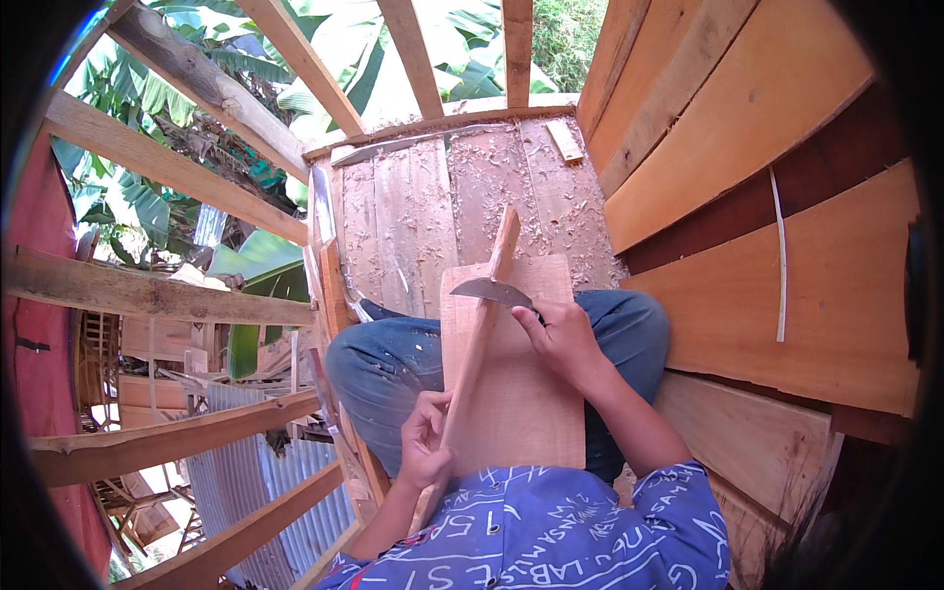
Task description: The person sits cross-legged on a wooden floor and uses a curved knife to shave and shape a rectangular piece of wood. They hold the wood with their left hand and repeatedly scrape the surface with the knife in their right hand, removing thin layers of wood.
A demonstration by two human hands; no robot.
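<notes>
A long, narrow wooden stick (pixel 474 352) slants away from my body across a flat wooden board (pixel 531 413), which lies on my lap. Near the stick's lower end, the fingers of my left hand (pixel 425 440) are closed around it. My right hand (pixel 562 342) grips a knife with a dark, curved blade (pixel 489 290); its handle is mostly hidden in the fist. The blade lies across the stick, touching it, a little below the far end.
Wood shavings cover the plank floor (pixel 393 216) ahead of my crossed legs (pixel 379 359). A short wood offcut (pixel 564 142) lies at the far right of the floor. Open wooden rails (pixel 187 308) stand on the left, and a plank wall (pixel 728 128) closes the right.
</notes>
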